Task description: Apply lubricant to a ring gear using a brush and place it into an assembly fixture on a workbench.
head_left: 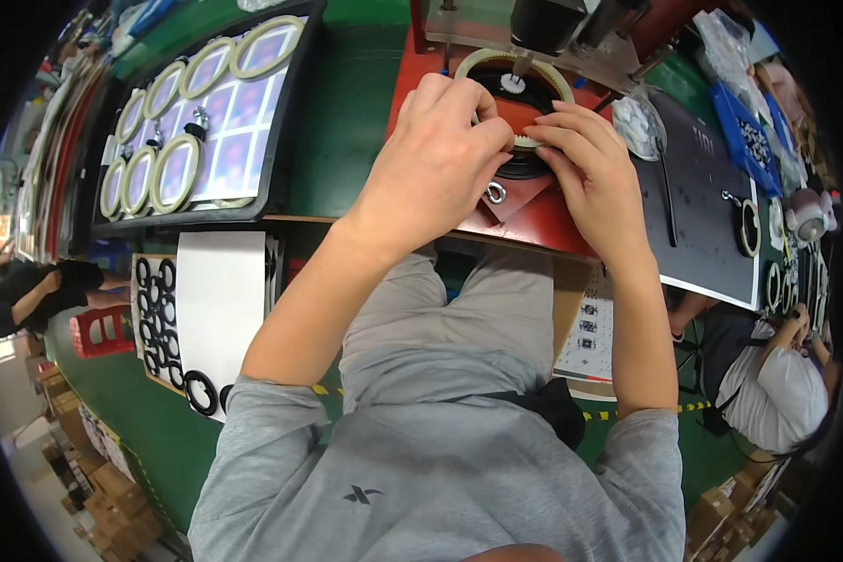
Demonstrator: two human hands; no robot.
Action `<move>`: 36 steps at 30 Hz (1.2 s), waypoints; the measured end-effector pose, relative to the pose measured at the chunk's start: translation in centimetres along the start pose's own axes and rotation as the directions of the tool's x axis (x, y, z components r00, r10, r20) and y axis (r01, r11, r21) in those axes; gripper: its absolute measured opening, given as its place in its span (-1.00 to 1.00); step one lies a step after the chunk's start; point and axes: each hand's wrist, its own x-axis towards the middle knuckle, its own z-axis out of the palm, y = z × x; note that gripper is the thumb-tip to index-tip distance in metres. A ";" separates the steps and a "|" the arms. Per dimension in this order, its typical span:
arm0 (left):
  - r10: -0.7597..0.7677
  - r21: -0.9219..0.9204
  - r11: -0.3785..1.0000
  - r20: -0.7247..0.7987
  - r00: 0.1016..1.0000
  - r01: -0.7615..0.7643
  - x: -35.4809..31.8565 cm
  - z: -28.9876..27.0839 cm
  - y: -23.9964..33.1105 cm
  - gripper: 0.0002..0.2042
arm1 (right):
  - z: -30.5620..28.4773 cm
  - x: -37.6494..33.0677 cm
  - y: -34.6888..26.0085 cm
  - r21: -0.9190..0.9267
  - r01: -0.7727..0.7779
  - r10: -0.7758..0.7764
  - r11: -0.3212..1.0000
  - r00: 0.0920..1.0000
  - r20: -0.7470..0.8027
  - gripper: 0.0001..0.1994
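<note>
On the red base (pixel 554 223) of a press, both my hands work at a cream ring (pixel 525 142) with small teeth. My left hand (pixel 440 150) is closed, its thumb and fingertips pinched at the ring's near left edge. Curled around its near right edge are the fingers of my right hand (pixel 592 169). A small white gear (pixel 512 83) sits inside the ring's far part, under the press head (pixel 545 23). Dark round parts (pixel 525 170) show beneath my fingertips. A shiny metal piece with loops (pixel 495 193) lies just below my left hand. My fingers hide part of the ring.
To the left, a black tray (pixel 273 178) holds several cream rings on printed sheets. Black rings (pixel 159 309) lie on a lower board beside white sheets (pixel 220 281). At right are a black board (pixel 698 187) and a blue bin (pixel 747 140) of small parts. Other people sit on both sides.
</note>
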 end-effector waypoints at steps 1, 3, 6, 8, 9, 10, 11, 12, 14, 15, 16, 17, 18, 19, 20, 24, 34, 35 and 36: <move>0.004 0.001 1.000 0.011 1.000 -0.004 0.0 0.2 -0.1 -0.85 | 0.0 0.0 0.1 0.006 0.009 -0.009 1.000 1.000 0.004 -0.82; 0.010 0.003 1.000 0.024 1.000 -0.010 0.1 0.1 -0.2 -0.86 | 0.1 -0.1 0.4 0.018 0.008 -0.008 1.000 1.000 -0.006 -0.83; 0.004 -0.117 0.993 0.089 0.996 0.007 0.5 -1.0 -0.5 -0.87 | 0.1 0.0 0.7 0.039 0.016 -0.015 0.999 1.000 -0.025 -0.84; -0.061 -0.233 0.967 0.177 0.982 0.102 0.3 -1.8 -0.8 -0.89 | 0.2 0.0 0.5 0.054 0.022 -0.020 0.998 0.999 -0.033 -0.85; -0.062 -0.232 0.967 0.181 0.982 0.104 0.3 -2.1 -0.9 -0.89 | 0.1 0.1 0.3 0.057 0.026 -0.024 0.998 0.999 -0.035 -0.84; -0.071 -0.232 0.965 0.207 0.976 0.120 0.4 -2.5 -1.0 -0.90 | 0.2 0.2 0.2 0.060 0.032 -0.029 0.998 0.999 -0.037 -0.83; -0.081 -0.231 0.963 0.234 0.969 0.136 0.3 -2.7 -1.0 -0.90 | 0.2 0.3 0.1 0.065 0.030 -0.028 0.997 0.999 -0.038 -0.83; -0.083 -0.229 0.964 0.237 0.968 0.139 0.3 -2.7 -1.1 -0.90 | 0.3 0.4 0.0 0.052 0.036 -0.034 0.998 0.999 -0.041 -0.82; -0.040 -0.200 0.976 0.218 0.975 0.084 0.3 -2.4 -1.6 -0.92 | 0.5 0.4 -0.1 0.041 0.041 -0.040 0.998 0.998 -0.044 -0.82; -0.041 -0.198 0.976 0.221 0.974 0.086 0.3 -2.4 -1.6 -0.92 | 0.7 0.4 -0.2 0.039 0.027 -0.025 0.999 0.998 -0.055 -0.81; -0.048 -0.198 0.976 0.229 0.972 0.095 0.2 -2.2 -1.7 -0.92 | 0.8 0.4 -0.2 0.036 0.013 -0.010 0.999 0.998 -0.066 -0.81; -0.054 -0.199 0.975 0.237 0.970 0.103 0.2 -2.2 -1.8 -0.92 | 0.9 0.4 -0.3 0.039 0.011 -0.009 0.999 0.998 -0.065 -0.81; -0.056 -0.198 0.974 0.240 0.969 0.106 0.2 -2.1 -2.0 -0.92 | 1.0 0.4 -0.3 0.035 0.003 0.000 0.999 0.997 -0.076 -0.81; -0.061 -0.221 0.968 0.253 0.966 0.119 0.1 -2.2 -2.0 -0.92 | 1.0 0.3 -0.5 0.032 -0.007 0.010 0.999 0.996 -0.084 -0.82; -0.067 -0.243 0.961 0.266 0.962 0.134 0.1 -2.4 -2.2 -0.92 | 1.1 0.3 -0.5 0.037 -0.010 0.013 0.999 0.997 -0.080 -0.82; -0.053 -0.228 0.965 0.309 0.950 0.128 0.4 -2.7 -3.0 -0.92 | 1.0 0.6 -0.5 0.050 0.001 0.003 0.999 0.997 -0.076 -0.81; 0.009 -0.245 0.968 0.219 0.976 0.046 -0.4 -1.8 -3.1 -0.92 | 0.7 0.6 -0.9 0.066 -0.029 0.033 0.997 0.998 -0.054 -0.81; -0.003 -0.174 0.984 0.210 0.978 0.041 -0.8 -1.9 -2.8 -0.90 | 0.7 0.6 -0.9 0.061 -0.036 0.039 0.997 0.998 -0.051 -0.80; -0.010 -0.172 0.984 0.211 0.977 0.047 -1.2 -2.2 -2.3 -0.90 | 0.8 0.5 -0.9 0.057 -0.043 0.046 0.997 0.998 -0.048 -0.80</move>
